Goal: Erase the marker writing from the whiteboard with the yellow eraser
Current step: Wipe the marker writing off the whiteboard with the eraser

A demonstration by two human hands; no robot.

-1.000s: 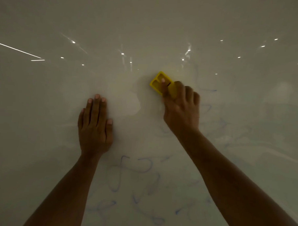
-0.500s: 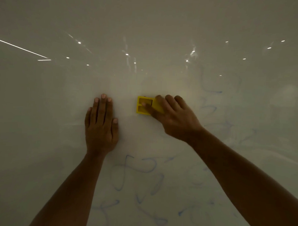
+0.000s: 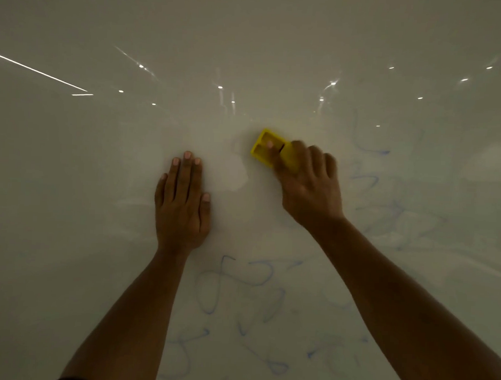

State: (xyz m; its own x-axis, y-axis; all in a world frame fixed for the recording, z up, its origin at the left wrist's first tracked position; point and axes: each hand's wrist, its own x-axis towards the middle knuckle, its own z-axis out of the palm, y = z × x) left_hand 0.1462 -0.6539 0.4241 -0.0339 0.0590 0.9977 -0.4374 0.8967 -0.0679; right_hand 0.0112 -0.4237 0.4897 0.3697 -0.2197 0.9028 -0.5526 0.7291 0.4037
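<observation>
A glossy whiteboard (image 3: 70, 210) fills the whole view. My right hand (image 3: 307, 183) grips the yellow eraser (image 3: 264, 146) and holds it against the board just above centre, with a fingertip lying in the eraser's recessed back. My left hand (image 3: 183, 198) lies flat on the board to the left of the eraser, fingers straight and together. Faint blue marker writing (image 3: 239, 281) runs below the hands, and more blue marker strokes (image 3: 368, 149) show to the right of the eraser.
Ceiling lights reflect as bright dots (image 3: 220, 87) and a streak (image 3: 39, 71) across the upper board. No edge of the board or tray is in view.
My right hand has swept the eraser from beside my left hand up and to the right, back near where it was a second ago. My left hand stayed pressed in place.
</observation>
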